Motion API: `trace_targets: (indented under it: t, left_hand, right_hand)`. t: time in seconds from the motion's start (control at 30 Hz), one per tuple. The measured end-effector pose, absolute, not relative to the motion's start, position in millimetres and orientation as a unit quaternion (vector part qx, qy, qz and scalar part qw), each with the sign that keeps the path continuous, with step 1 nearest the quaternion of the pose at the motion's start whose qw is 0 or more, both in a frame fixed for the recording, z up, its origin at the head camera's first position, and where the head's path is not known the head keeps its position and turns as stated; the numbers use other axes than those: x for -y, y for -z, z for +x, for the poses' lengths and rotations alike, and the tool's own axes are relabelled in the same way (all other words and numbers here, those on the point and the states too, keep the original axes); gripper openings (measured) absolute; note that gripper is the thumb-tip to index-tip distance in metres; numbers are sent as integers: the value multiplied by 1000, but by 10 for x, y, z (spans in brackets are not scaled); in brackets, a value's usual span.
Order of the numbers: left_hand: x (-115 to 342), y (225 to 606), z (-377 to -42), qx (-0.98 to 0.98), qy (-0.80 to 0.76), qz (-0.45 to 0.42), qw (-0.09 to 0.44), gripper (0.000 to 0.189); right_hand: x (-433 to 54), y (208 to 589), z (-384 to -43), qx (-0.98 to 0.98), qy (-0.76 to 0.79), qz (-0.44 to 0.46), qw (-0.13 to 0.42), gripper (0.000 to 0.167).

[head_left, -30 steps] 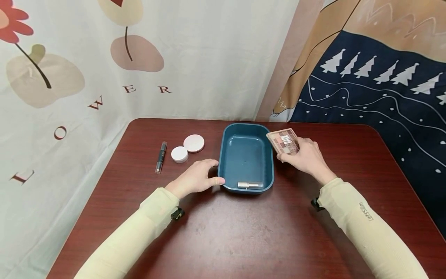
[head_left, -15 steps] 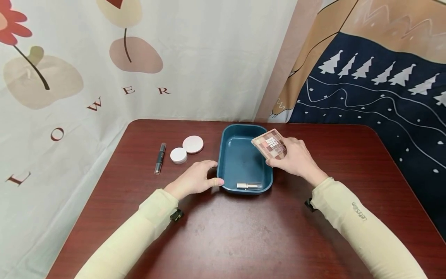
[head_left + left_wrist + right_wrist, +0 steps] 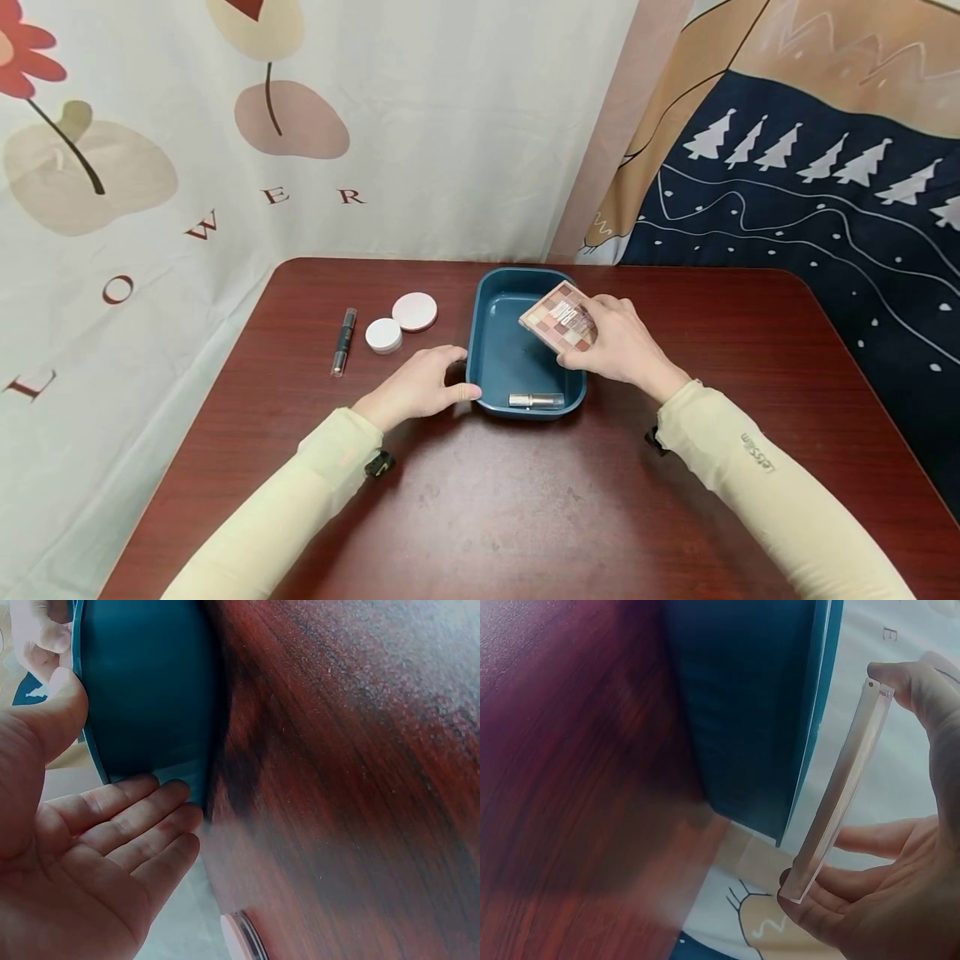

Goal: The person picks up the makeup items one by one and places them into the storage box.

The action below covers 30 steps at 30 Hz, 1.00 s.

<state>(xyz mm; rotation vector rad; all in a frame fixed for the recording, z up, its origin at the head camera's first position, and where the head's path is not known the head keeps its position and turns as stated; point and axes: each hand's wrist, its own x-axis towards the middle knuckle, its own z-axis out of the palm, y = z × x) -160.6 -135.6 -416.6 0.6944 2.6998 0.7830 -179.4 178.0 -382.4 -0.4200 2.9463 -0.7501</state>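
Note:
My right hand point(image 3: 617, 342) grips an eyeshadow palette point(image 3: 558, 315) with a checkered lid, thumb on one edge and fingers on the opposite one. In the right wrist view the palette point(image 3: 840, 795) appears edge-on, above the rim of the blue bin point(image 3: 750, 712). Seen from the head, it hangs tilted over the right half of the blue bin point(image 3: 491, 333). A lipstick-like tube point(image 3: 536, 401) lies inside at the near end. My left hand point(image 3: 420, 385) rests against the bin's left side; in the left wrist view its fingers point(image 3: 142, 817) lie fairly straight against the outer wall.
Left of the bin, two round white compacts or jars, a smaller one point(image 3: 384, 335) and a flatter one point(image 3: 414, 312), sit on the dark red table point(image 3: 480, 517). Farther left lies a dark double-ended makeup stick point(image 3: 343, 342). A curtain point(image 3: 450, 150) hangs behind the table.
My right hand has carried the palette leftward, from beside the bin's right rim to over its inside. The left hand has stayed against the bin.

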Motion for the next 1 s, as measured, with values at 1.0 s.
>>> trace_targets:
  t: [1.0]
  left_hand:
    - [1342, 4144, -1602, -925, -273, 227, 133, 55]
  right_hand:
    - [-1514, 3928, -1816, -950, 187, -245, 44, 87]
